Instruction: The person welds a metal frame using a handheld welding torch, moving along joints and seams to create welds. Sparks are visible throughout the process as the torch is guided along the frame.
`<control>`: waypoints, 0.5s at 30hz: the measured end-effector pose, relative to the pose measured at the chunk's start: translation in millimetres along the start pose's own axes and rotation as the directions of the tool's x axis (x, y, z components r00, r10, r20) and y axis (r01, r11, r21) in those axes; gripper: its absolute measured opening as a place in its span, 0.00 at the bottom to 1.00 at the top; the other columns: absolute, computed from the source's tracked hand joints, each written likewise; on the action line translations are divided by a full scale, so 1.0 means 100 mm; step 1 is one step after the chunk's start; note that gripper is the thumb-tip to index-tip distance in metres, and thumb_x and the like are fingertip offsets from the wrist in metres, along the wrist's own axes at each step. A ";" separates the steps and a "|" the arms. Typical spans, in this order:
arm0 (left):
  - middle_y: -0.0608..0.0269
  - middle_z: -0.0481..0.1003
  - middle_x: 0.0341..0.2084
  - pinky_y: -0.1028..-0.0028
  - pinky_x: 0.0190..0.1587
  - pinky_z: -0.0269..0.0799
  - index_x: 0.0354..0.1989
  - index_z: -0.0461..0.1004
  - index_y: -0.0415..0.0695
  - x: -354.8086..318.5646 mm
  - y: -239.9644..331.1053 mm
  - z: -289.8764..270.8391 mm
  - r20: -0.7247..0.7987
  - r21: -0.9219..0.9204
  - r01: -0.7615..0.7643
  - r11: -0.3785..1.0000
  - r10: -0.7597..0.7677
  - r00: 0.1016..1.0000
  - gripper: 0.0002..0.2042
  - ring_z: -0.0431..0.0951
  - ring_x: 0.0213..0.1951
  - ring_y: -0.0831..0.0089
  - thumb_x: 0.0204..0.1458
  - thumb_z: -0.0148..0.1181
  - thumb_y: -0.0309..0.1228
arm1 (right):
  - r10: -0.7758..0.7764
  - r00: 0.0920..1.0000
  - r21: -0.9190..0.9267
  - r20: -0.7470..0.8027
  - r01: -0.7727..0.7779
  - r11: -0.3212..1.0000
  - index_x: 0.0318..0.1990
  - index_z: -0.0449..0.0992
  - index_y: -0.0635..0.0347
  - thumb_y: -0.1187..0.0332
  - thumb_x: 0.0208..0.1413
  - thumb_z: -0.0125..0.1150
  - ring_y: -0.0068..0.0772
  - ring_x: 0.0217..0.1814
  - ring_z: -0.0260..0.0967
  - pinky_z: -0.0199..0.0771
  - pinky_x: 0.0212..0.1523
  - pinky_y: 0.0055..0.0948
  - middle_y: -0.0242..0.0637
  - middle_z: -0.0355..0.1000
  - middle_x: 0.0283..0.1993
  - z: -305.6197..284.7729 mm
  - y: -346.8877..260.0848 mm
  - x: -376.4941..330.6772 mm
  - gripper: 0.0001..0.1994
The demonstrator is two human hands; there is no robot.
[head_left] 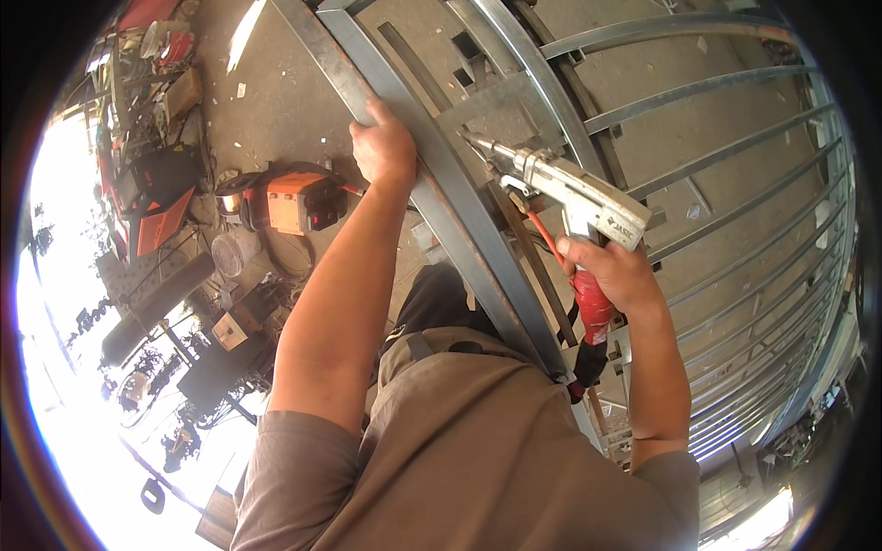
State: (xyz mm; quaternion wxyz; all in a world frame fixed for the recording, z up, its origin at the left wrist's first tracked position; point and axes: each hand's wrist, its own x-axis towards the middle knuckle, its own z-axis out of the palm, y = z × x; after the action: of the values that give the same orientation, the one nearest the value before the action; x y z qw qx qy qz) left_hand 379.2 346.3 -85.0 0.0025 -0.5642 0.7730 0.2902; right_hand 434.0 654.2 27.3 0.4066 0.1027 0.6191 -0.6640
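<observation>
My left hand [384,147] grips the outer steel bar of a large grey metal gate frame [478,248] that lies flat in front of me. My right hand [617,274] holds a white welding gun [574,195] by its grip, with a red hose [593,308] running down from it. The gun's thin nozzle tip [478,142] points at a flat plate on the frame's inner bar, a short way right of my left hand. My arms reach out over my brown shirt.
Several parallel steel bars [735,197] of the gate stretch to the right. On the concrete floor at left stand an orange welding machine [303,200], a wire spool [234,191], a dark gas cylinder [156,303] and assorted tools. Bright sunlight washes out the lower left.
</observation>
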 end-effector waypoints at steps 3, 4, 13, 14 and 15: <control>0.32 0.76 0.56 0.49 0.62 0.70 0.64 0.68 0.31 0.00 0.00 0.01 -0.017 0.005 -0.001 1.000 0.001 1.000 0.42 0.75 0.59 0.37 0.64 0.39 0.63 | -0.008 0.999 -0.030 0.036 0.009 1.000 0.49 0.77 0.64 0.74 0.59 0.67 0.20 0.28 0.71 0.75 0.31 0.25 0.29 0.75 0.31 -0.09 0.13 -0.13 0.12; 0.32 0.75 0.57 0.50 0.63 0.70 0.64 0.68 0.31 -0.01 0.00 0.01 -0.007 -0.007 0.007 1.000 -0.007 1.000 0.42 0.75 0.60 0.37 0.64 0.39 0.63 | 0.004 0.999 -0.039 0.044 -0.002 0.999 0.54 0.76 0.64 0.75 0.59 0.67 0.19 0.29 0.71 0.75 0.30 0.26 0.30 0.75 0.33 -0.10 0.20 -0.16 0.16; 0.33 0.73 0.60 0.51 0.65 0.68 0.68 0.64 0.31 0.01 0.00 0.01 0.016 0.005 0.027 1.000 -0.027 0.999 0.44 0.73 0.63 0.39 0.63 0.38 0.64 | 0.104 0.995 -0.096 0.008 -0.103 0.990 0.52 0.76 0.64 0.73 0.59 0.69 0.20 0.33 0.73 0.77 0.34 0.26 0.30 0.76 0.35 -0.15 0.52 -0.30 0.15; 0.33 0.73 0.60 0.51 0.65 0.68 0.69 0.64 0.31 0.02 0.00 0.00 0.021 0.000 0.030 1.000 -0.030 0.999 0.44 0.73 0.63 0.40 0.63 0.38 0.64 | 0.084 0.996 -0.081 -0.003 -0.084 0.993 0.48 0.76 0.64 0.75 0.59 0.68 0.20 0.31 0.73 0.77 0.32 0.25 0.30 0.75 0.32 -0.14 0.52 -0.31 0.11; 0.33 0.73 0.60 0.51 0.65 0.68 0.69 0.64 0.31 0.02 0.01 0.00 0.025 -0.002 0.035 0.999 -0.035 0.999 0.44 0.73 0.63 0.40 0.63 0.38 0.64 | 0.063 0.998 -0.068 -0.013 -0.064 0.996 0.43 0.77 0.64 0.77 0.59 0.67 0.20 0.29 0.72 0.77 0.30 0.25 0.29 0.73 0.29 -0.13 0.51 -0.31 0.07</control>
State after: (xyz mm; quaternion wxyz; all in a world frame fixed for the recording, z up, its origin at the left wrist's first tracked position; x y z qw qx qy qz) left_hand 377.8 345.1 -85.7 0.0167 -0.5740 0.7624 0.2983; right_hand 483.1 683.9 6.4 0.4274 0.1121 0.6401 -0.6285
